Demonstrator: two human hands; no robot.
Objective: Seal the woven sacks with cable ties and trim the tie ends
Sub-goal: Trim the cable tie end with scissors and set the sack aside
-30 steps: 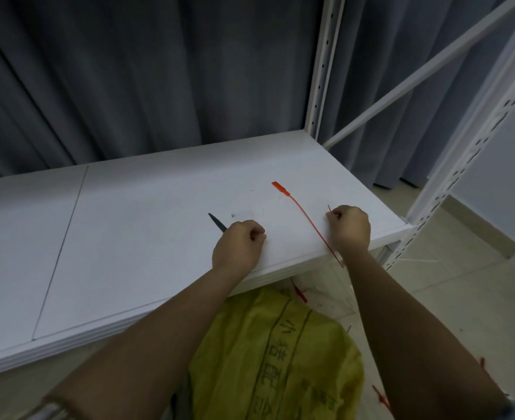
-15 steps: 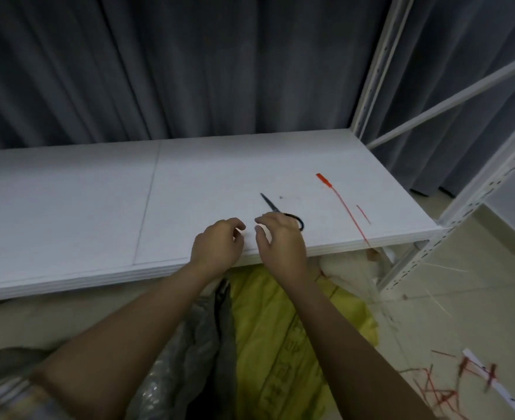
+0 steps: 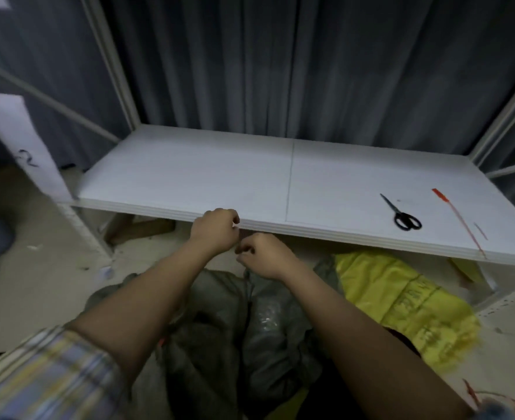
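Note:
A grey woven sack (image 3: 250, 328) lies on the floor below me, with a yellow printed sack (image 3: 401, 301) to its right under the shelf. My left hand (image 3: 215, 228) is curled shut at the front edge of the white shelf (image 3: 220, 177). My right hand (image 3: 262, 256) is curled just below it, over the top of the grey sack; whether it pinches the sack is unclear. Black scissors (image 3: 403, 213) lie on the shelf far to the right. Beside them lie a long red cable tie (image 3: 456, 219) and a short red offcut (image 3: 480, 230).
White rack posts stand at both ends of the shelf, with dark curtains behind. A paper sheet (image 3: 23, 140) hangs on the left post. Red tie scraps (image 3: 474, 395) litter the floor at the lower right.
The view has swung left. Both hands have left the scissors and the red tie on the shelf and moved left along its edge, and are now over the grey sack.

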